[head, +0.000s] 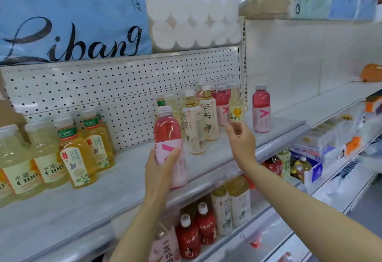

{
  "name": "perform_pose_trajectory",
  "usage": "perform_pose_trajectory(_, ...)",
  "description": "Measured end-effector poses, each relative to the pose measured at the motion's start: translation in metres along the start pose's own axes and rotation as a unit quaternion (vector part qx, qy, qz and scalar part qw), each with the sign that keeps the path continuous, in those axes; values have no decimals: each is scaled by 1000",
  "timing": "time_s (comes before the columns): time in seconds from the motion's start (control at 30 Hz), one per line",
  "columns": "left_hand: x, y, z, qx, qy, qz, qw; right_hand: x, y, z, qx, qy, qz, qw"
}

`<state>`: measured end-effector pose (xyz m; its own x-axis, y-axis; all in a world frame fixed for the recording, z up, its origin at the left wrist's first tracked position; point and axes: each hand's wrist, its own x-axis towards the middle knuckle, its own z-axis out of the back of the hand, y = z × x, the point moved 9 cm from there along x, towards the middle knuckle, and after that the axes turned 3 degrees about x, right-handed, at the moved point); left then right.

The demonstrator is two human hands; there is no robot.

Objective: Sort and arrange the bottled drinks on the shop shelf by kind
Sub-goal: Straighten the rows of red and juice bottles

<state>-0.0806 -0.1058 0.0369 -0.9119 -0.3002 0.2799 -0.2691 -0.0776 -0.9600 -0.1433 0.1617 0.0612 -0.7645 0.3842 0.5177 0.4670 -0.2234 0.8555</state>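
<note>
— Pink plastic drink bottle with a white cap (167, 137): where is it?
— Upright in the left hand (159, 170), fingers wrapped round its label, over the white shelf (128, 181).
— And the right hand (241, 140)?
— Fingers loosely spread, holding nothing, just below a pale yellow bottle with an orange flower label (236, 106). Another pink bottle (261, 111) stands apart, right.

Pink bottle (168, 137) upright, above shelf (128, 181) front.

You get bright, even, soft light with faint shadows; wide-angle bending curves the shelf (124, 181) edges, and the right-hand corners smear into blur.
</note>
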Motion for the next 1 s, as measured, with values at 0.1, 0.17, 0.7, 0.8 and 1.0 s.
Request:
perform_pose_trajectory(0.1,8,-1,-3,-16,-40,-4,999,45,-54,65,-122,-116,-34,985)
perform_pose_trajectory(0.17,10,2,-6,-19,-65,1,998,75,-84,87,-189,-111,-59,974)
perform_pose_trajectory(0.7,5,17,13,30,-205,12,978,181,-140,76,-124,35,-92,987)
perform_pose_trajectory(0.8,-2,7,20,9,-220,-13,975,159,-123,79,-65,8,-65,996)
perform_pose_trajectory(1.0,-31,-23,48,29,-244,-71,967,89,-60,46,64,44,-26,997)
